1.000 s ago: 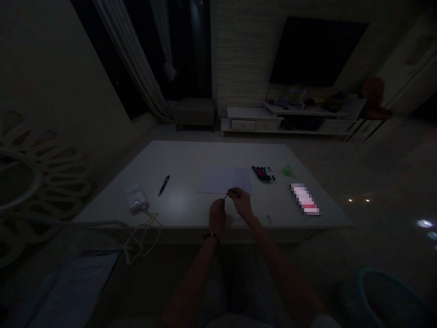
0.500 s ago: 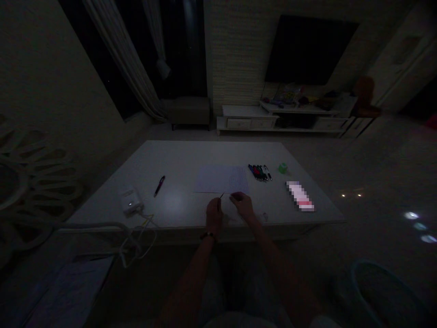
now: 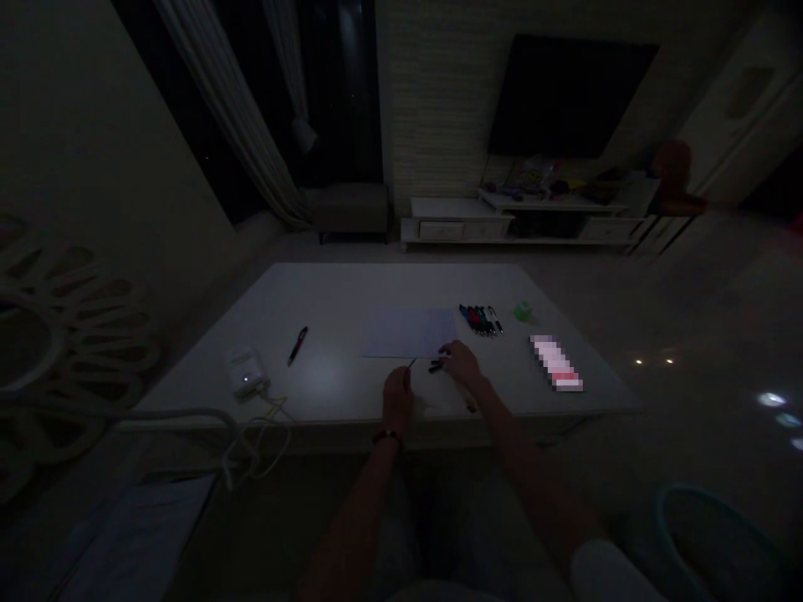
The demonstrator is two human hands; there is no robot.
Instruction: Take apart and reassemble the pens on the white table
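On the white worktop [image 3: 326, 305], a lone pen [image 3: 297, 346] lies at the left, and nearer the middle the left hand [image 3: 398, 397] pinches a slim dark stick [image 3: 411, 363] whose tip points toward the written paper [image 3: 401, 336] just beyond. To its right, small dark pieces [image 3: 435, 366] sit by the fingertips of the right hand [image 3: 460, 364], though the dim light makes it impossible to tell whether they are gripped or merely touched. The step in hand looks like handling small slender parts, beside a row of pens [image 3: 481, 320] farther right, and the next move calls for a steady left pinch and fine right-hand fingertip control.
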